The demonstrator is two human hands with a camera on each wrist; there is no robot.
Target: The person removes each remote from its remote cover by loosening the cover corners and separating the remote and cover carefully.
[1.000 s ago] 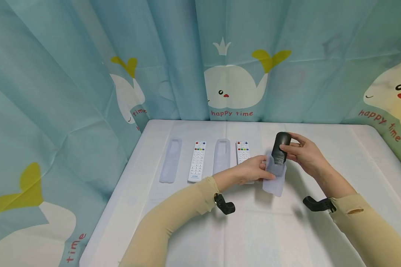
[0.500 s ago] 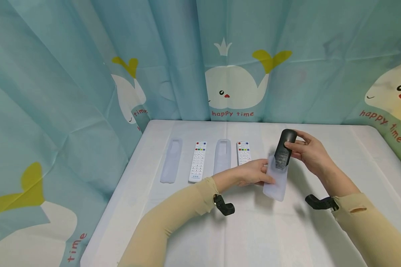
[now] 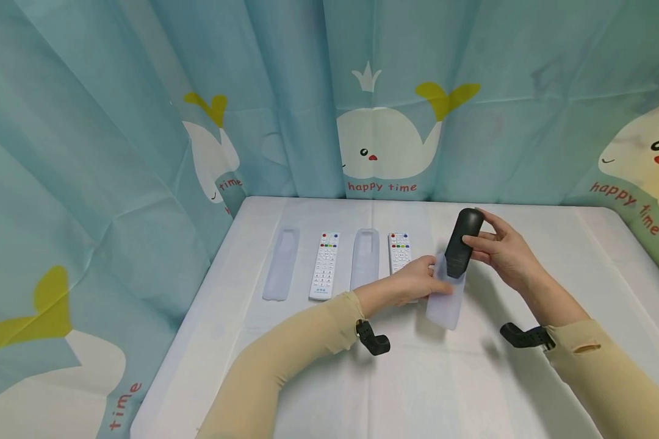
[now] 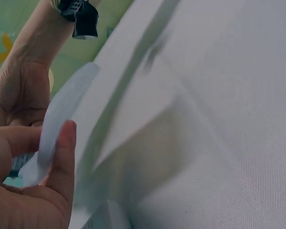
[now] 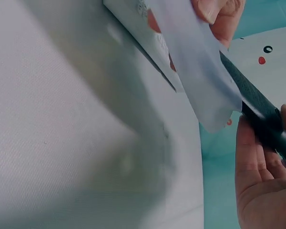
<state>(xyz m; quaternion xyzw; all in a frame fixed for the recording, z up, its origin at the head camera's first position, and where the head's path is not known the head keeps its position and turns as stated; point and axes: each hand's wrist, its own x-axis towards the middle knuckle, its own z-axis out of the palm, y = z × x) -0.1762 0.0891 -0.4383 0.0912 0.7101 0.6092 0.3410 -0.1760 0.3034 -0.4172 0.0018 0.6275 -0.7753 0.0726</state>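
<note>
My left hand (image 3: 417, 280) pinches a translucent remote cover (image 3: 445, 308) between thumb and fingers, above the table. In my right hand (image 3: 500, 247) is a black remote control (image 3: 464, 238), gripped by its upper part and tilted. Its lower end meets the cover's upper end; how far it sits inside, I cannot tell. The left wrist view has the cover (image 4: 64, 112) edge-on between thumb and fingers. In the right wrist view the dark remote (image 5: 257, 107) lies against the end of the cover (image 5: 195, 67).
On the white table (image 3: 417, 378) lie a flat translucent cover (image 3: 281, 265), a white remote (image 3: 324, 266), another cover (image 3: 365, 256) and a second white remote (image 3: 400, 250), partly behind my left hand. A patterned curtain (image 3: 285, 152) hangs along the back and left.
The black remote has risen slightly, and less of its lower part shows through the cover. The cover's lower end has swung a little left. Both hands keep their holds.
</note>
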